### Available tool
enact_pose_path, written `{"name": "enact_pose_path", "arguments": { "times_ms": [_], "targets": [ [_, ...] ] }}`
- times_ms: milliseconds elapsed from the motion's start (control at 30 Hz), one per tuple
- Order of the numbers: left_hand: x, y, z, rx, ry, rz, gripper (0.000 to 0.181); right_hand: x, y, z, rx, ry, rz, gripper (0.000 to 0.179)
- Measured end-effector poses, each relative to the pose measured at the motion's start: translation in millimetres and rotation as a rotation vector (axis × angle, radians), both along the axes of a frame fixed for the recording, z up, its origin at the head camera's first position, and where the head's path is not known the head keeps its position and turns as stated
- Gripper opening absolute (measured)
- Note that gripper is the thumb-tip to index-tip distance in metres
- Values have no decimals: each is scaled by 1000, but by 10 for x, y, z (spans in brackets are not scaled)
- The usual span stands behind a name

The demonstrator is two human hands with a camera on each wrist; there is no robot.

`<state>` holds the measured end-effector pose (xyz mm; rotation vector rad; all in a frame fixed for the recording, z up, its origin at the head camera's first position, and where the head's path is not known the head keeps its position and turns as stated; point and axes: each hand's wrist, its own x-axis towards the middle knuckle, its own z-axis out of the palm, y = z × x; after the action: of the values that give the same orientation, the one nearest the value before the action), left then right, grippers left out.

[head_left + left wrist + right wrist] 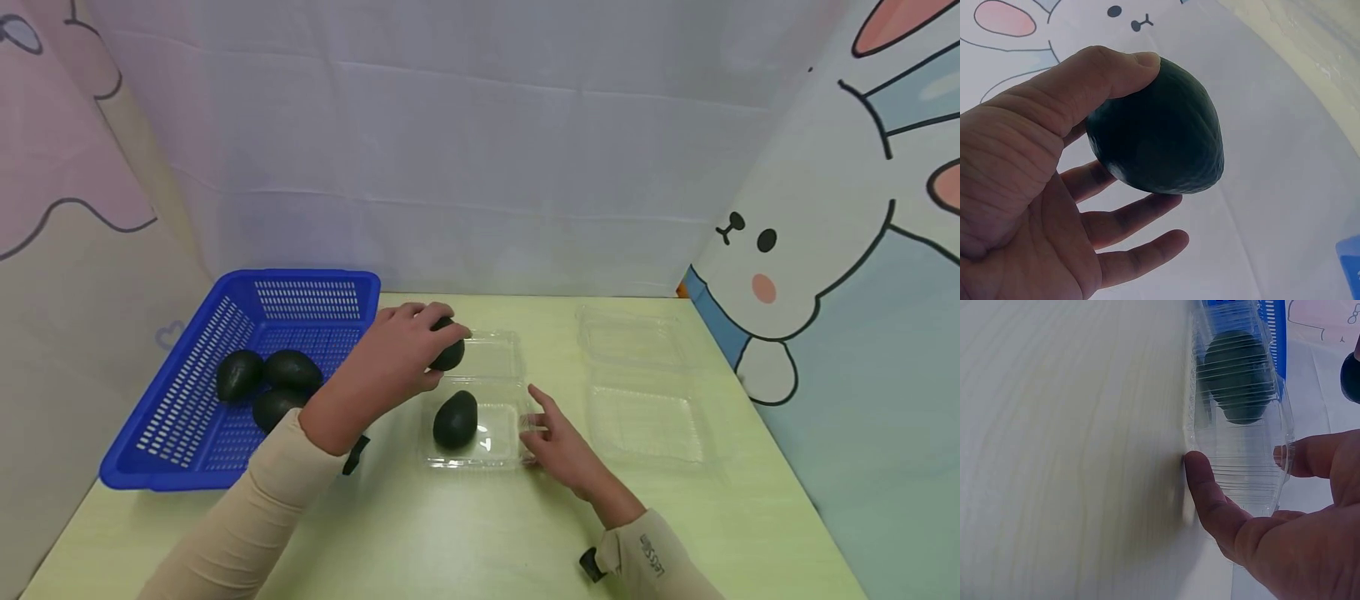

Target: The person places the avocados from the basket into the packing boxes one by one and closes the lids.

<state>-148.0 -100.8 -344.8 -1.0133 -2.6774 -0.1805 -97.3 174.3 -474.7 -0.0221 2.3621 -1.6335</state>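
Observation:
My left hand (pixel 397 354) holds a dark green avocado (pixel 1160 131) over the hinge side of a clear plastic clamshell container (pixel 498 417). Thumb and fingers are around the fruit, while the two lowest fingers reach out past it in the left wrist view. Another avocado (pixel 455 420) lies in the container's near half. At the container's right edge is my right hand (pixel 562 454), one finger pointing away. In the right wrist view, its fingertips hold the wall, one low by the table and one at the rim.
On the left stands a blue slotted basket (pixel 157 417) with several avocados (pixel 291 372) inside. A second clear clamshell container (pixel 645 417) lies open on the right of the pale wooden table (pixel 450 542). White cloth (pixel 480 167) hangs along the back.

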Motion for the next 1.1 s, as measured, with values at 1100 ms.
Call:
{"name": "enact_pose_path", "arguments": {
  "times_ms": [1100],
  "targets": [
    [231, 461, -507, -108, -4, -95, 52, -7, 8, 6, -29, -6, 27, 73]
  ]
}}
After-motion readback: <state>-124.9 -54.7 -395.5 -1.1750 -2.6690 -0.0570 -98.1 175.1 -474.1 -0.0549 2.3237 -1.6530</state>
